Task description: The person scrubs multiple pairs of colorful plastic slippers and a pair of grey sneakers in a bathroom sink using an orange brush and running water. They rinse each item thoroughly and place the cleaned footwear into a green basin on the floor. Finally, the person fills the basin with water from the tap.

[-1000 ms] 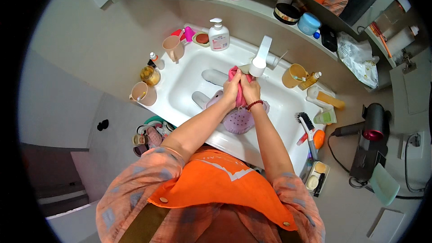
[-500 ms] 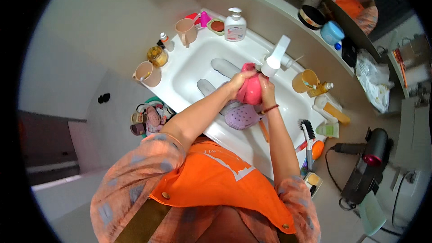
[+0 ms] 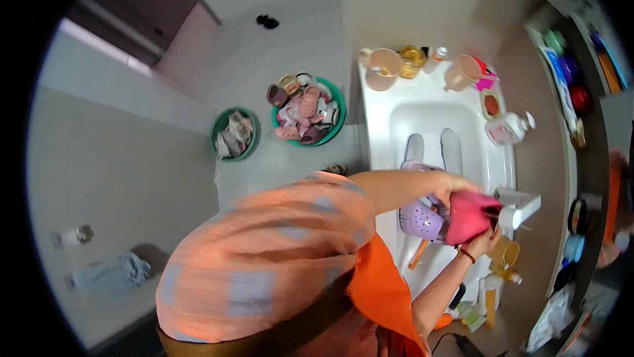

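Observation:
Both my hands hold a bright pink, shoe-like thing (image 3: 470, 215) under the white tap (image 3: 522, 212), over the white sink (image 3: 378, 132). My left hand (image 3: 454, 187) grips its upper left side. My right hand (image 3: 485, 243) holds it from below, on the end nearest the tap, where a dark opening shows. Close beside it in the sink lies a lilac clog (image 3: 420, 221) with holes, with more lilac footwear partly hidden under my left arm. Two grey insoles (image 3: 452, 150) rest in the basin, and an orange stick (image 3: 418, 253) lies near the clog.
Cups (image 3: 383, 70), a jar (image 3: 413, 61), a soap dish (image 3: 490, 104) and a pump bottle (image 3: 508, 130) line the sink's rim. A tan cup (image 3: 504, 251) stands beyond my right hand. On the floor, a green basin (image 3: 341, 103) holds footwear; a smaller green basin (image 3: 215, 138) stands beside it.
My view has swung left, so the floor basins now show fully. The pink thing has been turned in my hands, its dark opening now showing by the tap.

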The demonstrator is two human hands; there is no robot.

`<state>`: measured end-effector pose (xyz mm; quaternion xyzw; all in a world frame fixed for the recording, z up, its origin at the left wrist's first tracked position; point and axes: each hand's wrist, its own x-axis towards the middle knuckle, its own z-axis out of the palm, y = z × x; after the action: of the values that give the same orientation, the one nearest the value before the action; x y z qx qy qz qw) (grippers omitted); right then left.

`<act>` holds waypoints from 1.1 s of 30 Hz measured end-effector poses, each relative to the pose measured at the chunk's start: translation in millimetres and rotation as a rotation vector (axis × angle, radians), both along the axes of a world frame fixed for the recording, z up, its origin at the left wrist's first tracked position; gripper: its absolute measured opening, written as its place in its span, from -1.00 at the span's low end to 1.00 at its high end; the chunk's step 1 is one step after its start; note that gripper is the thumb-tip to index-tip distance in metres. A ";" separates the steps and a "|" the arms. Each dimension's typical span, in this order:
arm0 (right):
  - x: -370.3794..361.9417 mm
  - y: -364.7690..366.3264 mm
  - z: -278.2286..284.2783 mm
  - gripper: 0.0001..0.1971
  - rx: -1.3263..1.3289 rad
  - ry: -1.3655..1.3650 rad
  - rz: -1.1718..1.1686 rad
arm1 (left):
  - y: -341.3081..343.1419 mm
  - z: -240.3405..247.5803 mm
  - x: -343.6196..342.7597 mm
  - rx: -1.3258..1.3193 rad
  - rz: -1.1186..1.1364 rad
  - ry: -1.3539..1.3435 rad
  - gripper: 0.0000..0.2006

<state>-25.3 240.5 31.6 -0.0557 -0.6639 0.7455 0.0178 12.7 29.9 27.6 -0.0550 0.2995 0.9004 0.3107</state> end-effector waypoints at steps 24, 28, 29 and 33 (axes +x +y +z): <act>2.2 -30.6 -21.3 -0.64 0.009 -0.251 0.220 | 43.6 37.2 25.4 -1.309 0.272 0.560 -0.55; -9.4 -16.9 -47.2 -0.69 0.201 -0.086 0.171 | 46.1 24.2 19.6 -1.176 0.299 0.571 -0.57; -19.1 -3.2 -69.6 -0.65 0.528 0.251 0.189 | 47.0 33.8 19.5 -1.214 0.253 0.502 -0.55; -3.1 -30.4 -10.5 -0.48 0.109 -0.337 0.185 | 19.3 9.0 7.5 -0.674 0.179 0.375 -0.59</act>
<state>-28.4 210.1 21.1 -0.1176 -0.6992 0.6870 -0.1591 20.1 49.2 36.6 -0.0146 0.6236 0.7698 0.1353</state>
